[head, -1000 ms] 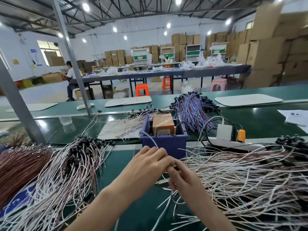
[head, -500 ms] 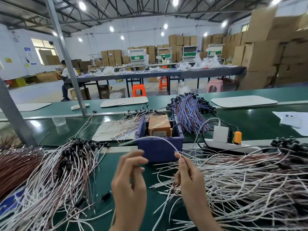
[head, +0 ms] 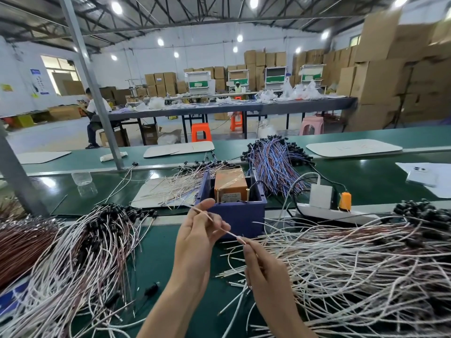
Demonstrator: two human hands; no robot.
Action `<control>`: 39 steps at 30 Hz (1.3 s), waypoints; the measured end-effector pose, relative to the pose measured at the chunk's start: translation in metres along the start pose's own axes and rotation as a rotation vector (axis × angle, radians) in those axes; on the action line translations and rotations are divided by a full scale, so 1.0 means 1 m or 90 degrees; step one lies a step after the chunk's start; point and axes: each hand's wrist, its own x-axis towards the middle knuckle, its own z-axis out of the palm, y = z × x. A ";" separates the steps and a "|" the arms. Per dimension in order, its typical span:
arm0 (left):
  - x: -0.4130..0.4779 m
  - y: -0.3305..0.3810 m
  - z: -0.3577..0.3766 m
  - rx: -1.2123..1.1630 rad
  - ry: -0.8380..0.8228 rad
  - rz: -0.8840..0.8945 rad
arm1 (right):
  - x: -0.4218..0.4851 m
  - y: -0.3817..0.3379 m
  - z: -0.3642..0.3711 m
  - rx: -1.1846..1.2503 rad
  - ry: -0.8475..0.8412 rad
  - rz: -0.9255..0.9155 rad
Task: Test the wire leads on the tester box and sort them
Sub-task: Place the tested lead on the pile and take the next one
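Wire leads are being handled at a green bench [head: 156, 264], seen from the head view, the only one given. One lead [head: 231, 234] is being stretched slantwise between the two hands, just in front of the blue bin [head: 240, 213] in which the orange tester box [head: 230, 184] is standing. Its upper end is being pinched by the thumb and fingers of the left hand [head: 195, 242], while its lower end is being nipped by the fingertips of the right hand [head: 266, 272]. Both hands are thus being closed on the same lead, and nothing else is being carried. The lead is being held clear of the tester box, not touching it, so the test of this piece is being judged as not yet made. To the right, a large loose heap of white leads [head: 353, 264] is lying just beside the right forearm, and it is being taken as the untested stock. To the left a second heap [head: 80, 252] with black ends is lying, with a brown bundle [head: 19, 242] beyond it. Behind the bin, a small batch [head: 178, 186] on a white sheet [head: 146, 196] and a blue-and-red bundle [head: 273, 162] are resting. Which of these are being used for passes and which for rejects cannot be told. Judged by the size of the right heap, much is being left to do.
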 end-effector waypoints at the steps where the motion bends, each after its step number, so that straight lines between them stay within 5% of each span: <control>1: 0.000 -0.003 0.001 0.004 0.014 0.007 | 0.000 -0.001 0.001 -0.010 0.000 -0.005; 8: 0.013 -0.021 -0.011 -0.060 0.124 0.002 | -0.006 -0.004 0.003 -0.021 0.008 -0.013; 39: 0.010 -0.062 -0.046 0.225 0.166 0.099 | 0.067 0.006 0.016 0.011 0.270 0.125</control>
